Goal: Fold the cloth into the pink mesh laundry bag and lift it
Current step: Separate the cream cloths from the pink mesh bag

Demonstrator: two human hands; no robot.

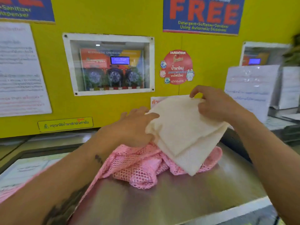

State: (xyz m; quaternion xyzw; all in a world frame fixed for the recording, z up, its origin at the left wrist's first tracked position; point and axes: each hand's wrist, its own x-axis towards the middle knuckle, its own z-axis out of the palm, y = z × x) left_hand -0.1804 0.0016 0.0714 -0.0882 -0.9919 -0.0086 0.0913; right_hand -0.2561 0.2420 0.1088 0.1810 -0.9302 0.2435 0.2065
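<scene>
Cream cloth (183, 132), waffle-textured and folded into layers, sits raised and tilted over the pink mesh laundry bag (142, 168). Its lower corner hangs down in front of the bag, close to the steel bench (186, 197); whether it touches the metal cannot be told.

Head view, hands:
- Left hand (134, 125): palm down, fingers spread, pressed against the left edge of the cloth, thumb lying on top of the fabric. The heel of the hand rests on the bunched mesh. Whether the fingers grip underneath the cloth cannot be told.
- Right hand (215, 104): pinches the upper far edge of the cloth between thumb and fingers, holding that edge up.

Head view, bag: crumpled in a heap on the bench, directly under the cloth. One strip of mesh trails from the heap toward the near left, running under the left forearm. The cloth is on top of the bag, not visibly inside it.

Head view, background: yellow wall (113, 21) behind the bench, with a windowed dispenser unit (108, 64), a round red sticker (177, 67), a blue sign (203, 15) reading "FREE", and white printed notices (19, 69) at far left. Frame is slightly blurred.
</scene>
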